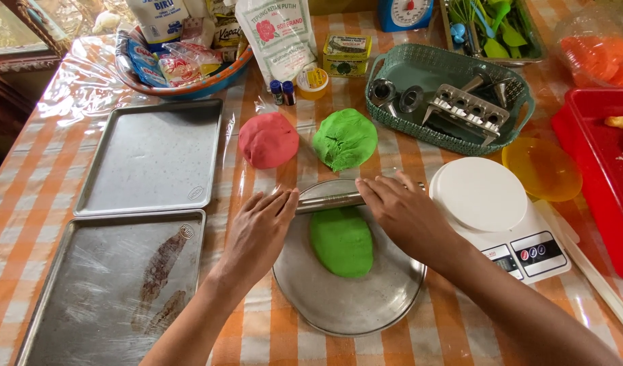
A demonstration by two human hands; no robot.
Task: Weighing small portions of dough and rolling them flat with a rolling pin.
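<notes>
Head view looks down on both hands pressed flat over a metal rolling pin (328, 200). Left hand (257, 230) lies palm down with fingers stretched out and together, the fingertips resting on the pin's left end; right hand (403, 213) is likewise flat and unclenched, fingers laid across the pin's right part. Neither hand curls round the pin; both bear on it from above.

Under and just in front of the pin sits a flattened green dough piece (341, 241), on a round metal plate (305, 298). The pin runs left to right across the far part of the plate, tilted slightly so that its right end lies a little farther from the person. The dough's long axis runs the other way, from the pin toward the person, its far end tucked under the pin.

As I judge it, the shallow plate could slide on the glossy plastic-covered checked tablecloth (27, 203) if the push is uneven, and the pin could run off the dough onto bare metal.

Beyond the plate lie a red dough ball (268, 139) and a green dough ball (345, 138). Left stand two baking trays (152, 156), right a white kitchen scale (488, 203) and a green basket (393, 118) of metal parts.
</notes>
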